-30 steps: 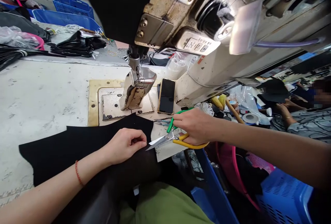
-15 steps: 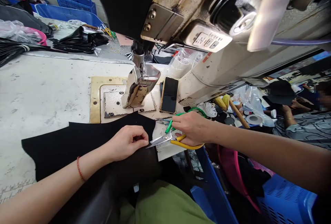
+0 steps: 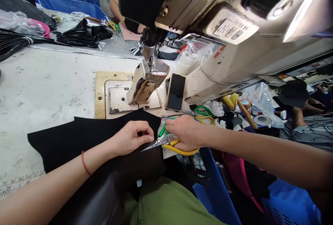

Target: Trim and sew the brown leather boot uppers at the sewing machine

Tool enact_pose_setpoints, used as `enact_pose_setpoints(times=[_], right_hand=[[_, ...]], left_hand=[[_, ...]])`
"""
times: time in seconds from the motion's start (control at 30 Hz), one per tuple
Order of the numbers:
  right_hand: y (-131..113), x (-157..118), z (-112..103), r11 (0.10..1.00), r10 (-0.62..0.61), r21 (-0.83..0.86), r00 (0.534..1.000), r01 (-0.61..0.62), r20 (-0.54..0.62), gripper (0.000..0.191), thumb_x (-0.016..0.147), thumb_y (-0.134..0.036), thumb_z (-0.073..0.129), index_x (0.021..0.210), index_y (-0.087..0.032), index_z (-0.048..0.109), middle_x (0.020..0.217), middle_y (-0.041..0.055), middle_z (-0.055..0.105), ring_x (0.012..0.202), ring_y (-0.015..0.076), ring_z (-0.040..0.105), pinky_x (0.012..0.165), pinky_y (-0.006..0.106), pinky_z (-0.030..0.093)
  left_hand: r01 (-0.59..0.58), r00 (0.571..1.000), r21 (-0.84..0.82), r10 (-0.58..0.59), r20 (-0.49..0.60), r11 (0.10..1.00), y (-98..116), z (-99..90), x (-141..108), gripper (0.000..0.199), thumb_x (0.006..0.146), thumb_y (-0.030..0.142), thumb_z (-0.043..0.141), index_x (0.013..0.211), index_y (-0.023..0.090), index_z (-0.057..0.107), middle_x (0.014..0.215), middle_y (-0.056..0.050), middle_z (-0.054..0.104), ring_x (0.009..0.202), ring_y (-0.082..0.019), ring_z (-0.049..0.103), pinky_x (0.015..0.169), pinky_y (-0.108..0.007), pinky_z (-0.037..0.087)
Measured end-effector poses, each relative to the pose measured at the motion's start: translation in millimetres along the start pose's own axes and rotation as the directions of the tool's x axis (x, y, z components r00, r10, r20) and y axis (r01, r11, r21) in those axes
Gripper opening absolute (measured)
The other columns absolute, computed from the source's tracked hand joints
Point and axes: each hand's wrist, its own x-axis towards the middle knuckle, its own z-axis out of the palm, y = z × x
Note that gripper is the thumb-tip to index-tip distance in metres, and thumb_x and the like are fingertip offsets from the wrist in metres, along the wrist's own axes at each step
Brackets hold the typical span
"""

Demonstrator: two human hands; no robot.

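Black material lies over the front edge of the white table and my lap. My left hand rests on it with thumb and fingertips pinched together at its edge; whatever is between them is too small to make out. My right hand is closed round the handles of scissors with yellow and green grips. Their blades point left over the black material, just below my left fingertips, and look nearly closed. Beyond my hands stands the sewing machine's post, with nothing under the needle.
A phone lies right of the post, near a second pair of scissors. The machine head hangs above. Blue basket stands at lower right. Across the table, a person's hand shows; another person sits at right.
The scissors have moved slightly left and down, below my left fingertips, with the blades closer together. The view has shifted. A person's arm and hand now show across the table.
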Motion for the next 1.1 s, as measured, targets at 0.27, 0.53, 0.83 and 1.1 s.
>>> enact_pose_setpoints(times=[0.27,0.53,0.83,1.1], right_hand=[[-27.6,16.7,-5.3,1.000,-0.008,-0.002,0.999,0.008,0.047,0.025,0.077,-0.032,0.055,0.092,-0.014,0.063,0.088,0.0080,0.064,0.066,0.0208,0.059,0.049,0.030,0.026],[-37.8,23.6,0.2,0.992,-0.038,-0.123,0.999,0.041,0.027,0.023,0.073,-0.020,0.056,0.094,-0.012,0.062,0.085,0.0097,0.062,0.064,0.0204,0.057,0.046,0.031,0.022],[-35.8,19.2,-6.9,0.989,-0.035,-0.141,0.998,0.042,0.055,0.021,0.073,-0.021,0.057,0.091,-0.013,0.062,0.084,0.0091,0.062,0.063,0.0203,0.057,0.048,0.031,0.022],[-27.2,34.9,-10.3,0.987,-0.137,-0.073,0.986,0.145,0.100,0.022,0.074,-0.022,0.056,0.092,-0.012,0.064,0.086,0.0104,0.065,0.063,0.0200,0.059,0.050,0.031,0.026]], left_hand=[[0.028,0.999,-0.142,-0.030,-0.010,0.990,-3.6,-6.4,0.8,0.016,0.081,0.029,0.062,0.073,0.015,0.064,0.071,0.001,0.056,0.064,-0.011,0.048,0.062,-0.026,0.038],[0.039,0.999,-0.301,-0.045,-0.013,0.953,-9.1,-8.1,0.6,0.021,0.080,0.034,0.065,0.075,0.014,0.062,0.067,0.002,0.053,0.062,-0.011,0.044,0.060,-0.027,0.036],[0.022,0.999,-0.404,-0.030,-0.013,0.915,-11.5,-8.9,-0.8,0.019,0.079,0.031,0.068,0.075,0.013,0.063,0.065,0.002,0.053,0.061,-0.010,0.043,0.060,-0.026,0.035],[0.000,0.999,-0.548,-0.018,-0.029,0.836,-8.7,-8.6,0.5,0.026,0.078,0.037,0.070,0.073,0.013,0.060,0.057,0.007,0.046,0.053,-0.006,0.036,0.054,-0.023,0.029]])
